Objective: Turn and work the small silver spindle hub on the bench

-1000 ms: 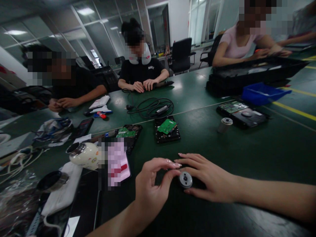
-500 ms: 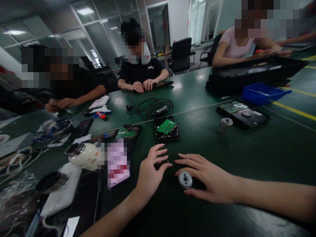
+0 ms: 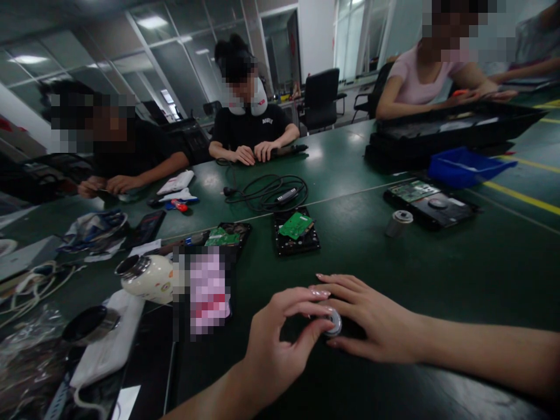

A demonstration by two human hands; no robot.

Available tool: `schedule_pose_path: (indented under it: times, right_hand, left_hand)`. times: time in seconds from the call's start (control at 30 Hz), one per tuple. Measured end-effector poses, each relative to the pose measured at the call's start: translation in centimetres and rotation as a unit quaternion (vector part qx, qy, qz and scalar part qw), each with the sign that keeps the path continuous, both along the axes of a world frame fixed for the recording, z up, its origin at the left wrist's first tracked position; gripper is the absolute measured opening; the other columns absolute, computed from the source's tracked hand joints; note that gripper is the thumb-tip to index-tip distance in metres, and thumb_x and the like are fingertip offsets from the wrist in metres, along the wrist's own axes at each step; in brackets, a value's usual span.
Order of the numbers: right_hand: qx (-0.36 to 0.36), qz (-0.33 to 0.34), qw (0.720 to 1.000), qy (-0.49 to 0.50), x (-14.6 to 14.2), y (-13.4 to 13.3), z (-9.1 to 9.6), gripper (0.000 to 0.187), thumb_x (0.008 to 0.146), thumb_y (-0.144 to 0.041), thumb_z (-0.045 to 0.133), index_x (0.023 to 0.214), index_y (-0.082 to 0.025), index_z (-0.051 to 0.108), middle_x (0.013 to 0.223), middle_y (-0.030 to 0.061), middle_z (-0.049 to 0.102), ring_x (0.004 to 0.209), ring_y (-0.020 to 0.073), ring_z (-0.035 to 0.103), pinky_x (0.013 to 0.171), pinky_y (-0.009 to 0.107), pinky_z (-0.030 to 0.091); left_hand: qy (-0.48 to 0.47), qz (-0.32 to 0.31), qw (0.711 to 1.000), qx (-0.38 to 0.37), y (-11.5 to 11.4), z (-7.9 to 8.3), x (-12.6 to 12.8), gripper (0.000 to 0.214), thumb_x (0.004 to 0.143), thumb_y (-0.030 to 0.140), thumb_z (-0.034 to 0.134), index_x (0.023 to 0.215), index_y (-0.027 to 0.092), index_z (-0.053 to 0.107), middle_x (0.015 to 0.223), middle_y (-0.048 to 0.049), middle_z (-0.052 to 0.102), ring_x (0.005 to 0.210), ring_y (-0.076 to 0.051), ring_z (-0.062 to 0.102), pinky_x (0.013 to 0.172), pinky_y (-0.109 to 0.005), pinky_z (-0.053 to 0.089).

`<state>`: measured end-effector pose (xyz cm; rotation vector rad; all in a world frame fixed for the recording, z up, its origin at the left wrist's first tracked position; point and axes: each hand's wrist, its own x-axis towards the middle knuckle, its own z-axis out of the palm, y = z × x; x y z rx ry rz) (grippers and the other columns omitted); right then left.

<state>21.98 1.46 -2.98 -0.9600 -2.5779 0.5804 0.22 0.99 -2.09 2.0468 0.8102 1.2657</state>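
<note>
A short silver metal cylinder, which looks like a small electric motor (image 3: 336, 322), stands on the green table in front of me. My right hand (image 3: 371, 318) is curled around its right side, thumb below and fingers above, steadying it. Over its top, my left hand (image 3: 282, 335) has thumb and fingertips brought together in a pinch. Those fingertips cover part of the motor's end face, and whatever small piece they may hold is hidden. A similar metal motor (image 3: 399, 224) stands farther back on the right.
Hard drives with green circuit boards (image 3: 296, 225) lie ahead, beside a coiled black cable (image 3: 266, 192). At left are a phone (image 3: 210, 291), a cream flask (image 3: 151, 277) and cables. A blue bin (image 3: 466, 166) and black tray (image 3: 437, 131) sit far right. Co-workers sit opposite.
My left hand has moved right and closed from a loose, spread pose into a pinch at the motor's top. A tiny ring-like piece was by its thumb before. My right hand has stayed put.
</note>
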Motion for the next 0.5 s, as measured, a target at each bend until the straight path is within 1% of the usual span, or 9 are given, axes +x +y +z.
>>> schedule_pose_path:
  times: [0.13,0.27,0.4,0.5]
  right_hand:
    - [-0.003,-0.002,1.0,-0.003,-0.02,-0.01,0.08,0.048,0.086,-0.044,0.062,0.128,-0.021,0.056,0.142,0.0107,0.05,0.137,0.0297,0.037,0.112,0.052,0.031]
    - [-0.004,0.0,1.0,0.006,-0.01,-0.02,0.02,0.049,0.086,-0.043,0.062,0.129,-0.021,0.055,0.142,0.0107,0.05,0.137,0.0296,0.037,0.112,0.052,0.031]
    - [0.001,-0.003,1.0,0.013,-0.06,-0.09,-0.01,0.047,0.087,-0.043,0.062,0.128,-0.021,0.056,0.14,0.0118,0.051,0.137,0.0302,0.036,0.111,0.052,0.032]
    - [0.002,-0.004,1.0,0.01,-0.09,-0.13,0.08,0.047,0.087,-0.043,0.061,0.128,-0.02,0.056,0.138,0.0126,0.053,0.137,0.0304,0.037,0.111,0.053,0.032]
  left_hand:
    - [0.007,-0.001,1.0,0.017,-0.11,0.36,0.11,0.042,0.08,0.007,0.073,0.112,0.028,0.056,0.105,0.0,0.072,0.097,-0.018,0.07,0.091,-0.031,0.056]
    - [0.02,-0.013,0.999,0.023,-0.17,0.81,0.18,0.047,0.083,0.007,0.07,0.122,0.025,0.05,0.107,-0.0025,0.072,0.096,-0.018,0.071,0.091,-0.03,0.057]
    - [0.025,-0.036,0.999,-0.016,-0.35,0.46,0.16,0.056,0.083,0.006,0.068,0.129,0.028,0.044,0.115,-0.0048,0.068,0.095,-0.019,0.072,0.093,-0.033,0.056]
    - [0.024,-0.042,0.998,-0.031,-0.37,0.36,0.16,0.056,0.084,0.007,0.067,0.13,0.028,0.043,0.115,-0.0055,0.067,0.096,-0.019,0.071,0.093,-0.034,0.056]
